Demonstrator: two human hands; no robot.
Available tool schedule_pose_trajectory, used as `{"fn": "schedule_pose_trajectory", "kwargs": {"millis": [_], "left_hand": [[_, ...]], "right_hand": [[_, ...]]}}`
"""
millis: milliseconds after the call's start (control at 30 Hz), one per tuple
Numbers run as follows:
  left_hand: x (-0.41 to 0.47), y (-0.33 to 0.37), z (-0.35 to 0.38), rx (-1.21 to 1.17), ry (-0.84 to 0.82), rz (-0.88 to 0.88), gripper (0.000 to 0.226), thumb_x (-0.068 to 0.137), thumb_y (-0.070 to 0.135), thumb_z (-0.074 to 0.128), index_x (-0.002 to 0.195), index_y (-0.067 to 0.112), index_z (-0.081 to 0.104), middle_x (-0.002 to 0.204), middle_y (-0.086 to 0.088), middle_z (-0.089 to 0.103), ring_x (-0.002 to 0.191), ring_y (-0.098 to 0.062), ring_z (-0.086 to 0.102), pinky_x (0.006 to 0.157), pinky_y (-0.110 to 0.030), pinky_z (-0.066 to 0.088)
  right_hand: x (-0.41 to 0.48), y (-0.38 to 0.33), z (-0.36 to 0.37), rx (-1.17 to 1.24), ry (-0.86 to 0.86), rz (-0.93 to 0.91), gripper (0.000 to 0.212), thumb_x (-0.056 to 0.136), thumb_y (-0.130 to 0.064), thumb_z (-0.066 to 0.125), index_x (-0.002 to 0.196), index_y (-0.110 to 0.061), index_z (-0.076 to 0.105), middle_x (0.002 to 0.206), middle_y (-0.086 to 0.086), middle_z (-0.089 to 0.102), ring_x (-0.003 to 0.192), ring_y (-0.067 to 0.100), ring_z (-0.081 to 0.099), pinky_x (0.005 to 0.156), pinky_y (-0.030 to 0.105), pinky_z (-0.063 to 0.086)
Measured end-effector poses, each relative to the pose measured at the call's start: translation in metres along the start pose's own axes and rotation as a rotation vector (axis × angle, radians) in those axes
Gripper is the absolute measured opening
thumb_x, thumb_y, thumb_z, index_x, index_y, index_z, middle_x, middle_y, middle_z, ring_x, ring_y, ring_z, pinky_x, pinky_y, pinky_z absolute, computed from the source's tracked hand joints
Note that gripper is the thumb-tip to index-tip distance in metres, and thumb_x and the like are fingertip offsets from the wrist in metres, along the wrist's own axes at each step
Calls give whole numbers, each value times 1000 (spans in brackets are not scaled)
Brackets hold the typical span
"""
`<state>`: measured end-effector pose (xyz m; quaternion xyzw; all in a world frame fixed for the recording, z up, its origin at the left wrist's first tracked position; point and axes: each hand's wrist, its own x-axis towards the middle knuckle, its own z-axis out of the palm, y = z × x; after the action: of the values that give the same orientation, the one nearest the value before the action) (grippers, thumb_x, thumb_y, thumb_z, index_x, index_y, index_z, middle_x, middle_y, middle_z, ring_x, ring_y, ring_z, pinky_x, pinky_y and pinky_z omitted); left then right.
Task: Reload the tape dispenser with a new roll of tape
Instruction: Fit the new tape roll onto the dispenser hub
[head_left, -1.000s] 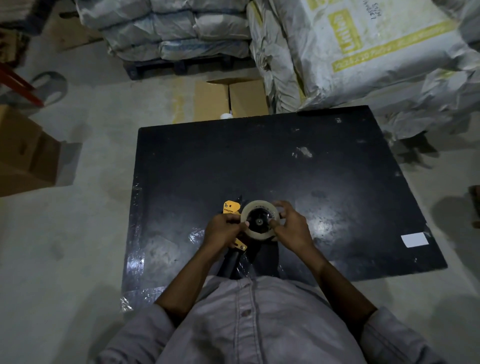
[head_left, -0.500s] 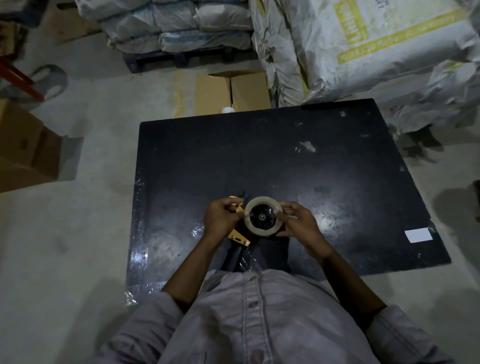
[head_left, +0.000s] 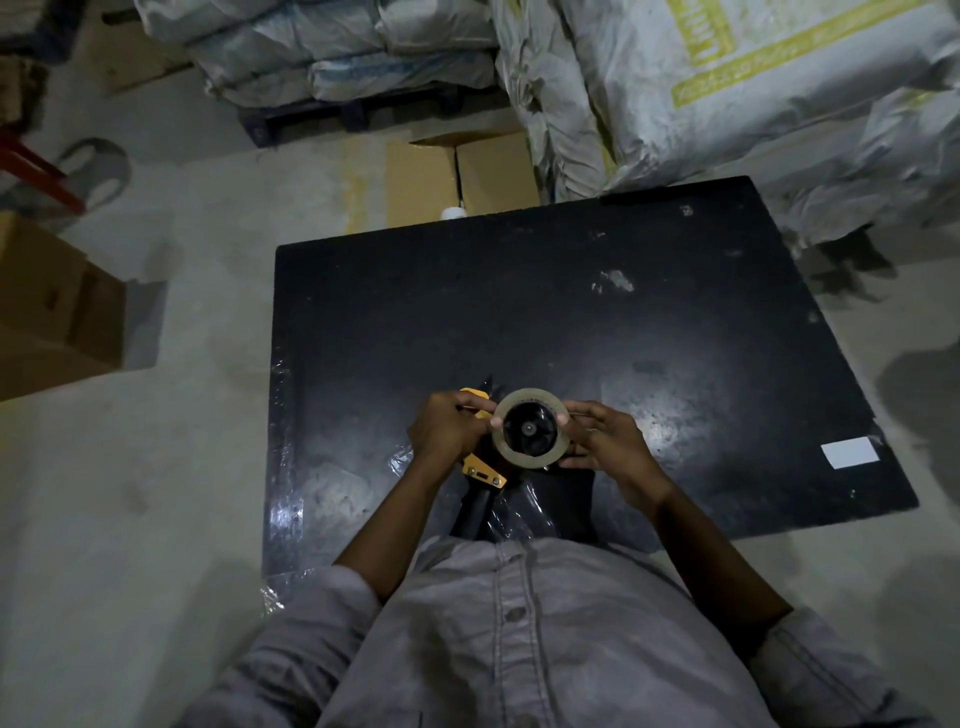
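— Closest to us, what do we see first?
— We see the grey button-up shirt (head_left: 524, 639) filling the lower edge, both sleeves pushed back and the forearms reaching forward over the near edge of the black table (head_left: 675, 353).

— And the hands?
— Our left hand (head_left: 447, 430) is curled closed around the yellow-and-black tape dispenser (head_left: 480, 470), gripping its yellow frame; the black handle runs back toward the shirt. Our right hand (head_left: 605, 439) is partly closed, fingers bent against the right rim of the tape roll (head_left: 530, 430).

— Where does the roll sit?
— It lies between the two hands, flat face up toward us, seated on the dispenser's black hub, which fills its core. The left thumb touches its left rim. We cannot tell whether a free end of tape has been drawn out.

— What lies beyond on the table?
— A white label (head_left: 850, 452) sits near the right edge, well apart from the hands. Crinkled clear film (head_left: 283, 514) clings along the left edge.

— And farther still?
— Past the far edge stands an open cardboard carton (head_left: 462, 174) on the concrete floor, another brown box (head_left: 57, 306) at far left, and stacked grey sacks (head_left: 727, 78) with yellow print behind.
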<state>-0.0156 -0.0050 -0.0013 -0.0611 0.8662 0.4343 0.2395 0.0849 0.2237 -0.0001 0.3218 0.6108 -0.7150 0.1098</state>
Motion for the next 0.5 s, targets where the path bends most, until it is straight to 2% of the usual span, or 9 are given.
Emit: {"fn": "schedule_pose_trajectory", "kwargs": {"millis": [67,200,367,433,500], "left_hand": [[2,1,0,-7,-27,-26,32,73,40,103,74,61,79,88,19,82,94,-12,80,93,-52,67],[9,1,-4,-16,-94,-73,28,73,35,103,78,54,84,84,19,83,94,-14,82,93,-52,68],[14,5,-8,20,-129,-88,26,70,36,103,75,53,84,80,23,81,96,-14,81,95,-53,67],[19,7,-7,43,-141,-100,23,61,44,102,72,53,83,82,21,82,102,-17,79,98,-55,65],[28,7,-5,60,-146,-126,26,46,52,95,70,51,84,87,16,83,106,-20,78,100,-56,63]], "right_hand": [[0,0,0,4,-1,-8,38,102,-21,80,138,-10,72,126,16,81,91,28,82,71,36,70],[-1,2,0,11,6,-22,43,102,-20,80,142,-9,71,126,14,81,93,28,82,75,36,71],[5,9,-1,-67,43,-55,44,104,-25,78,145,-12,73,114,16,84,77,19,78,70,35,69],[6,12,0,-101,60,-71,42,105,-28,77,144,-14,73,109,20,84,74,18,72,67,36,66],[8,13,0,-124,78,-80,39,106,-29,76,143,-16,74,107,15,85,72,17,71,64,36,63]]}}
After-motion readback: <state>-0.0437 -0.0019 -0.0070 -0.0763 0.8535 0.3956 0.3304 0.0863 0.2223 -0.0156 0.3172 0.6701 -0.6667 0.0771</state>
